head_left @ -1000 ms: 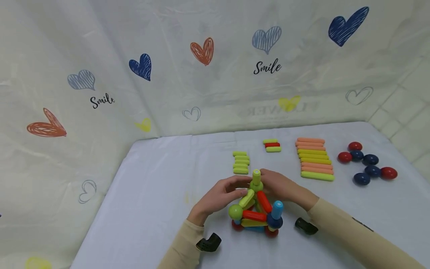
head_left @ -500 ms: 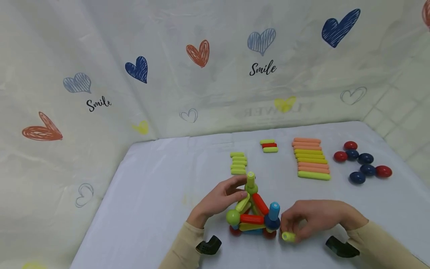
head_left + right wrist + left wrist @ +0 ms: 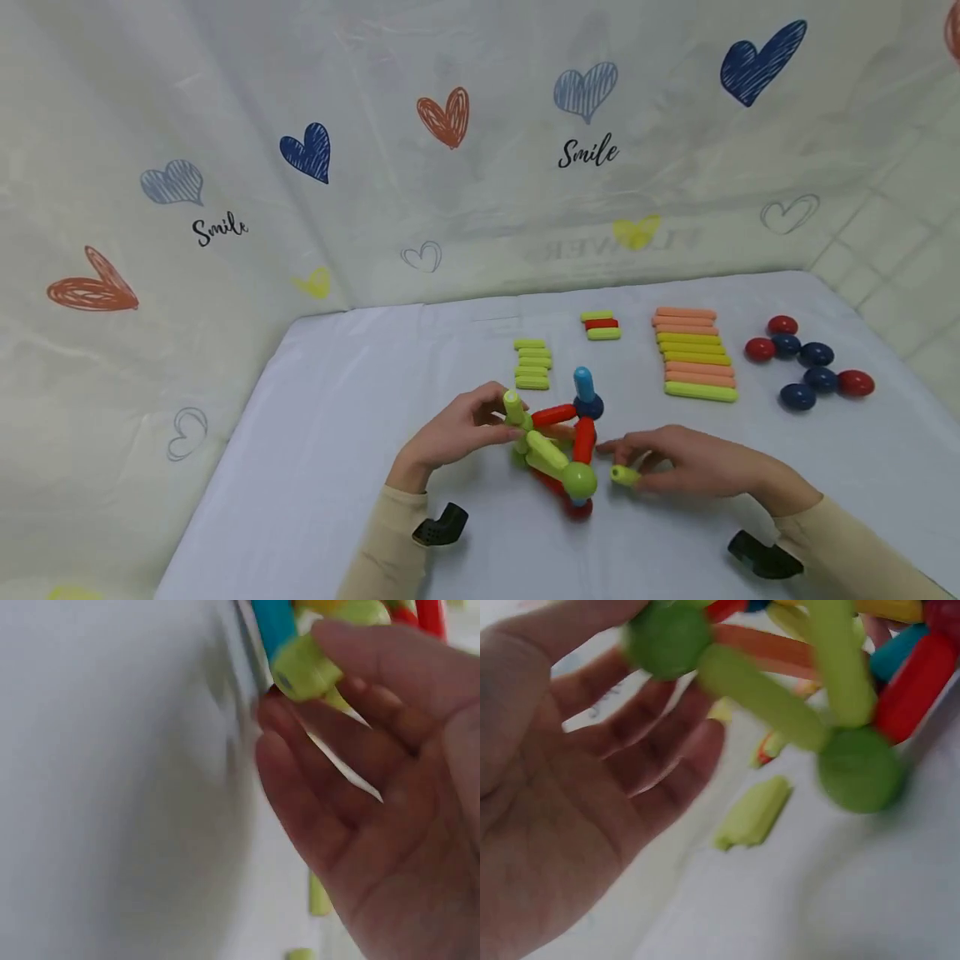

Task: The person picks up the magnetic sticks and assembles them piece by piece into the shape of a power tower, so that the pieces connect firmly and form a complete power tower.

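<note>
A frame of magnetic sticks and balls (image 3: 583,440) stands in front of me, mixing red, light green and blue parts. My left hand (image 3: 452,429) grips it at the left corner, where a light green stick (image 3: 513,405) points up from a ball. Toward the front, a green ball (image 3: 579,481) tops another corner; a dark blue ball (image 3: 588,407) bearing an upright blue stick (image 3: 583,383) marks the far one. Just right of the frame, my right hand (image 3: 697,461) pinches a short light green magnetic stick (image 3: 624,476) between thumb and fingers, also visible in the right wrist view.
Behind the frame lie a column of short light green sticks (image 3: 533,363) and a small red and green group (image 3: 602,325). Farther right are a row of long sticks (image 3: 696,354) and several loose red and dark blue balls (image 3: 821,380). A printed curtain (image 3: 495,192) hangs behind the white table (image 3: 337,467).
My right hand came from behind the frame to its right side with the short light green stick. My left hand turned the frame, bringing its green ball forward and its blue-stick corner to the back.
</note>
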`<control>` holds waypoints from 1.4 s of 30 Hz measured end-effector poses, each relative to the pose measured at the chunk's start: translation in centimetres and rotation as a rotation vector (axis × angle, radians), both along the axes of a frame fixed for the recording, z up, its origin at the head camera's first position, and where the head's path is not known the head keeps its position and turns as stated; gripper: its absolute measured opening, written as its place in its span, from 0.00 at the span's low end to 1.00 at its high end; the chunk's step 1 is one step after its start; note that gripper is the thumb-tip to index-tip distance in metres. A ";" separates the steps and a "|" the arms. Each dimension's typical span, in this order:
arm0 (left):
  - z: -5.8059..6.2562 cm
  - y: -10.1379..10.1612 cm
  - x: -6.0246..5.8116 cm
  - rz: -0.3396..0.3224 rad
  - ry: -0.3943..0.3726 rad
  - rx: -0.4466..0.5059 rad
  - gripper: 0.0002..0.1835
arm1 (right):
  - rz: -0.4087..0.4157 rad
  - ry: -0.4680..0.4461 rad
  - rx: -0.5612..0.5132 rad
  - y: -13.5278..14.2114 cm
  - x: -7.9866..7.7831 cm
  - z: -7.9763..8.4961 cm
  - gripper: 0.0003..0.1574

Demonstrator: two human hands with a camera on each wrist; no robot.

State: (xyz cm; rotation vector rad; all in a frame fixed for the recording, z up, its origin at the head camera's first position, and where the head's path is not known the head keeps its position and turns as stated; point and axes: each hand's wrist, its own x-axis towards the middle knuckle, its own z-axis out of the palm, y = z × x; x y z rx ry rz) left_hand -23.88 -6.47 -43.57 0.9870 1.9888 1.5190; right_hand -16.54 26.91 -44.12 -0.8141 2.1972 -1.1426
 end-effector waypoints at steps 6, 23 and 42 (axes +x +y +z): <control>1.4 -1.0 0.0 -0.035 -0.017 -0.080 0.11 | -0.143 0.092 -0.204 -0.1 0.8 2.6 0.12; 1.0 -1.2 0.0 -0.042 -0.007 -0.067 0.11 | -0.223 0.264 -0.258 -4.2 2.0 4.4 0.15; 0.5 -0.9 -0.3 -0.083 0.120 0.028 0.09 | -0.097 0.257 -0.283 -3.9 1.0 4.6 0.15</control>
